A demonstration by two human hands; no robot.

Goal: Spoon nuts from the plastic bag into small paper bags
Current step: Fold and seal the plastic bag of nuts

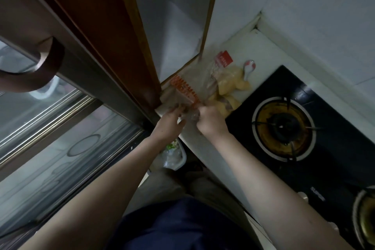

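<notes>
My left hand [170, 121] and right hand [209, 119] both pinch the clear plastic bag [188, 95] on the table [269, 55]. Its orange lettering is too blurred to read. The stove [316, 148] shows white writing I cannot make out.

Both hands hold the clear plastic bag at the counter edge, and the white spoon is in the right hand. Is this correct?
Not quite. The head view shows the white spoon lying on the counter beyond the yellow paper bags, in neither hand. The left hand and right hand do hold the clear plastic bag.
</notes>
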